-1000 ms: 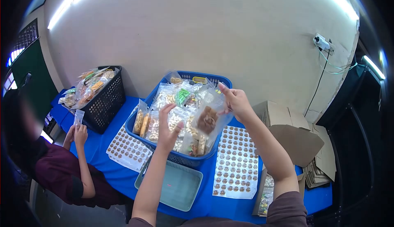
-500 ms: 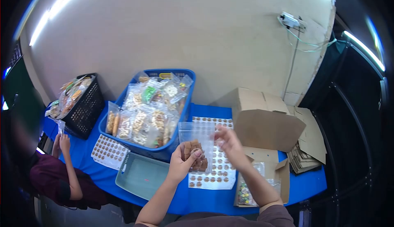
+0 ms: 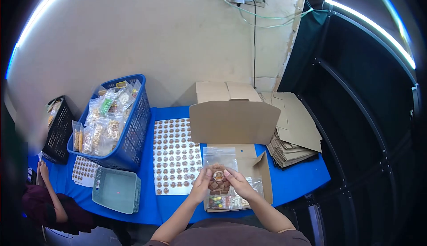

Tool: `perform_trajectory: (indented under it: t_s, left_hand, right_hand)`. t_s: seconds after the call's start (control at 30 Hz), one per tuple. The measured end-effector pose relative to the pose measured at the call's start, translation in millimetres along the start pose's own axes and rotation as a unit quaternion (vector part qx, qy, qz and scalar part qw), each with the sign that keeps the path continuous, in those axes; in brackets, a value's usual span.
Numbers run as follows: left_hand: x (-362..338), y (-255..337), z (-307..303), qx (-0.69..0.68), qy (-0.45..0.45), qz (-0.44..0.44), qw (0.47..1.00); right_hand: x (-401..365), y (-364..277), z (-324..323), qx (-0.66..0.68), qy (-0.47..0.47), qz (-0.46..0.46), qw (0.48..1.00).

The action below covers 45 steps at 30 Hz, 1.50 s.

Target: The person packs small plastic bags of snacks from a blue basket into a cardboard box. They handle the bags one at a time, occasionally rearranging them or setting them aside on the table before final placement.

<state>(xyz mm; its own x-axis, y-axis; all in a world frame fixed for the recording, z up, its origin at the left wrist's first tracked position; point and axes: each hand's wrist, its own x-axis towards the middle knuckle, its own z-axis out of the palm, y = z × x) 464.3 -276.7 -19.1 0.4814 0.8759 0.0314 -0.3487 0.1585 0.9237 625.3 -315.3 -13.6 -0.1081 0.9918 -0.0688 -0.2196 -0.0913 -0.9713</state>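
Left hand (image 3: 202, 185) and right hand (image 3: 240, 185) holding a clear bag (image 3: 218, 185) over an open cardboard box (image 3: 263, 174).
Both hands are gripping the bag, which is lying between them, brown pieces inside; its round sticker (image 3: 218, 176) is showing between the thumbs. Small packets (image 3: 229, 203) are resting in the box. Leftward, a sticker sheet (image 3: 177, 157) is lying on the blue tabletop (image 3: 298, 179), and a filled blue basket (image 3: 134, 130) is standing beyond.
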Motion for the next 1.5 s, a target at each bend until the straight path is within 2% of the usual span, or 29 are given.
perform_trajectory:
  t_s: [0.07,0.13,0.2,0.27,0.33,0.37,0.4,0.47,0.5,0.53,0.6,0.67,0.73,0.77,0.8,0.87,0.9,1.03,1.13,1.2,1.27,1.3,1.33,1.37,1.4,1.47,1.5]
  left_hand:
    - [-1,-14,16,0.087,-0.031,0.009,0.996]
    - [-2,-27,33,0.077,-0.029,0.006,0.997]
    - [2,-44,42,-0.005,0.004,0.032,0.999]
    - [3,-54,42,-0.042,0.007,0.011,0.999]
    - [3,-42,46,-0.018,-0.002,-0.055,0.998]
    - [3,-34,52,0.058,-0.03,-0.04,0.997]
    - [0,-27,57,0.061,-0.03,-0.038,0.997]
    - [-2,-20,63,0.075,-0.062,-0.017,0.995]
    - [1,-22,60,0.07,-0.083,-0.036,0.993]
    - [2,-22,59,0.073,-0.082,-0.033,0.993]
    - [3,-18,62,0.166,-0.16,0.019,0.973]
    - [6,-33,55,0.16,-0.15,0.018,0.975]
    - [10,-38,51,0.103,-0.052,0.002,0.993]
    - [10,-32,51,0.023,-0.008,0.007,1.0]
    - [13,-34,43,0.024,-0.003,0.005,1.0]
    - [17,-41,22,0.121,0.019,-0.002,0.992]
    - [17,-34,24,0.143,0.04,0.003,0.989]
    - [18,-28,24,0.064,0.06,0.017,0.996]
    - [22,-40,20,0.088,0.079,0.047,0.992]
    - [22,-37,20,0.097,0.065,0.043,0.992]
    - [22,-33,21,0.16,0.133,0.145,0.967]
    - [19,-28,15,0.196,0.089,0.099,0.972]
    - [17,-29,19,0.195,0.092,0.096,0.972]
    - [16,-30,29,0.239,0.036,0.132,0.961]
    - [17,-31,39,0.282,-0.021,0.168,0.944]
    - [10,-48,51,0.31,-0.022,0.137,0.94]
    - [7,-51,56,0.32,0.0,0.152,0.935]
  right_hand:
    - [-12,2,-9,-0.054,0.029,-0.071,0.996]
    - [-20,12,-27,-0.04,0.032,-0.028,0.998]
    - [-26,15,-37,0.003,0.047,-0.002,0.999]
    - [-29,7,-44,0.01,0.068,0.012,0.998]
    - [-31,-4,-51,-0.032,0.055,-0.004,0.998]
    - [-32,-6,-54,-0.049,0.023,0.0,0.999]
    - [-32,-6,-57,-0.047,0.022,-0.003,0.999]
    - [-28,-4,-61,-0.038,0.046,-0.036,0.998]
    - [-26,-12,-54,-0.017,0.101,-0.073,0.992]
    - [-23,-14,-56,-0.016,0.099,-0.076,0.992]
    - [-18,-18,-64,0.032,0.146,-0.109,0.983]
    - [-14,-11,-79,0.03,0.122,-0.089,0.988]
    - [-10,-10,-83,-0.066,0.052,-0.1,0.991]
    - [-9,-9,-83,-0.127,0.021,-0.123,0.984]
    - [-7,-6,-80,-0.124,0.017,-0.12,0.985]
    - [-6,2,-74,-0.102,-0.005,-0.105,0.989]
    - [-5,2,-76,-0.121,-0.038,-0.067,0.99]
    - [-8,-6,-72,-0.068,-0.086,-0.008,0.994]
    - [-8,-9,-74,-0.123,-0.107,-0.007,0.987]
    - [-7,-12,-75,-0.106,-0.084,-0.067,0.989]
    - [-6,-11,-82,-0.114,-0.053,-0.087,0.988]
    - [-5,-18,-80,-0.151,-0.001,-0.128,0.98]
    - [-6,-21,-78,-0.186,0.052,-0.168,0.967]
    - [-2,-9,-82,-0.248,0.036,-0.193,0.949]
    - [-5,-10,-76,-0.248,0.034,-0.192,0.949]
    - [-8,-17,-59,-0.408,0.02,-0.297,0.863]
    - [-9,-15,-57,-0.332,0.009,-0.281,0.9]
